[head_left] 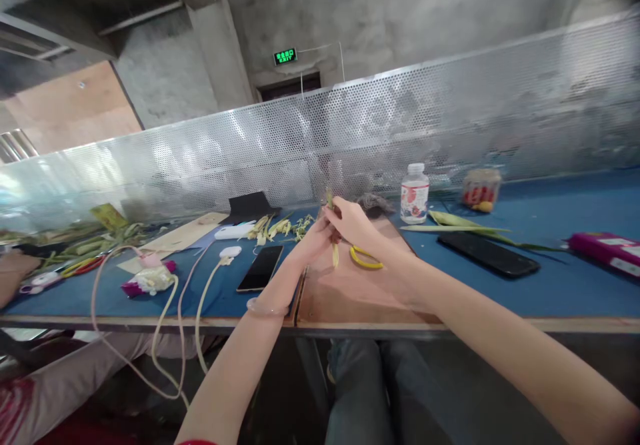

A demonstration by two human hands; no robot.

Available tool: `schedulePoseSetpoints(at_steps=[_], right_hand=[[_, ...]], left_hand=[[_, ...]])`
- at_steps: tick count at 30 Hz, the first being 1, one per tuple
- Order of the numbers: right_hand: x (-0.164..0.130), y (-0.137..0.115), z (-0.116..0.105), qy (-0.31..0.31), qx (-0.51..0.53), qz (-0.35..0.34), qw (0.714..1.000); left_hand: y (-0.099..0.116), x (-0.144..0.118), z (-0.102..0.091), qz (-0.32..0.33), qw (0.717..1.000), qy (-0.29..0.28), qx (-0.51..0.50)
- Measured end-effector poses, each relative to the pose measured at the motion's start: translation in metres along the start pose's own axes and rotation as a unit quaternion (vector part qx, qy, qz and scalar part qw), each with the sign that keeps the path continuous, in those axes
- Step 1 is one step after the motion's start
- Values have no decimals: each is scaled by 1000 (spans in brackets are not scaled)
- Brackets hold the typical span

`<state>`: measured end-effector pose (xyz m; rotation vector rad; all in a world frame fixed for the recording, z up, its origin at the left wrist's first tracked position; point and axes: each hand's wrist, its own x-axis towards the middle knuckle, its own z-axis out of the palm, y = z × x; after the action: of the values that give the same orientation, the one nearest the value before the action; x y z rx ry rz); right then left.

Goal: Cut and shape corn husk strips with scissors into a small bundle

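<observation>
Here both my arms reach forward over the near edge of the tabletop (550,278), forearms angled inward so the hands meet above the brown board (350,291) set into the blue surface. My left hand (314,243), a clear bangle (267,309) on its wrist, comes up from below with the fingers curled closed around a thin yellow-green leaf strip (335,253). My right hand (350,221) sits just above and partly over it, wrist bent, fingers pinched on the same strip; its top end pokes out above my knuckles and its lower end hangs down toward the board. Just beside that lower end, a yellow loop (366,258) lies on the board. A dark phone (261,268) rests left of my left wrist, near the front edge. A small bottle (415,194) stands toward the far edge, beyond my right hand.
</observation>
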<state>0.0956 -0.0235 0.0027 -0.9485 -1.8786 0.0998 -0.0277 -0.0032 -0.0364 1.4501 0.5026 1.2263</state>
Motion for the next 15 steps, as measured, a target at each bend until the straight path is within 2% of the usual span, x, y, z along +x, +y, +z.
schedulePoseSetpoints(at_steps=[4, 8, 12, 15], right_hand=[[2, 5, -8, -41, -35, 7, 999], [-3, 37, -16, -87, -105, 34, 990], [-22, 78, -9, -205, -201, 49, 956], [-31, 95, -1, -270, -256, 42, 927]], left_hand=[[1, 0, 3, -5, 1000, 8, -3], [11, 2, 2, 29, 998, 49, -21], [25, 5, 0, 72, 991, 103, -36], [34, 12, -2, 72, 987, 144, -3]])
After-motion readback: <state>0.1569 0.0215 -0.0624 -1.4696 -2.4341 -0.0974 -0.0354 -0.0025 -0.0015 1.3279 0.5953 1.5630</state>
